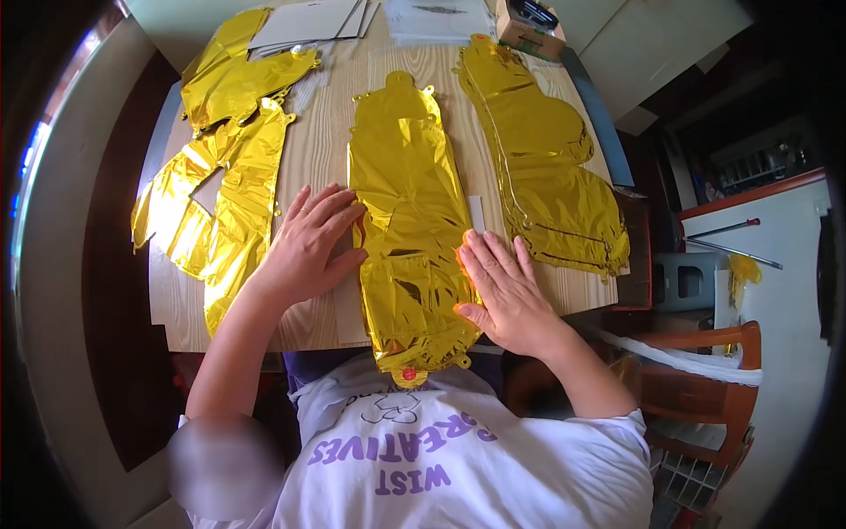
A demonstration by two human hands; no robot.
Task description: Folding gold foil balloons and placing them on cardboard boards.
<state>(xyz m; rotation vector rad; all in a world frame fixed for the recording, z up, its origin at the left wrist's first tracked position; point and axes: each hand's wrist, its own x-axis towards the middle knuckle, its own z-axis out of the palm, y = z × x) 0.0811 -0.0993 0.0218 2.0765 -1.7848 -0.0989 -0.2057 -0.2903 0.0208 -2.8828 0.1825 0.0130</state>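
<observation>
On the pale wooden table (317, 159), several flat, uninflated gold foil balloons were laid out side by side. The middle balloon (407, 220) was stretched with its long axis running straight away from the person, its near end hanging just over the table's near edge and its far end reaching toward the papers (310, 22) stacked at the back. It lay directly between the two hands, so neither was clearly nearer: the left hand (306, 249) was spread flat, fingers open, its fingertips touching the balloon's left edge, while the right hand (500, 289) was pressed flat, palm down, on the balloon's lower right side. Nothing was gripped by either hand; both were held open and apart, with the foil between them. A crumpled group of gold balloons (220, 167) was spread to the left, and another gold balloon (546, 167) was laid to the right, both apart from the hands. A small cardboard box (529, 28) was set at the far right corner; something dark was seen in its open top, but what it was could not be told.
</observation>
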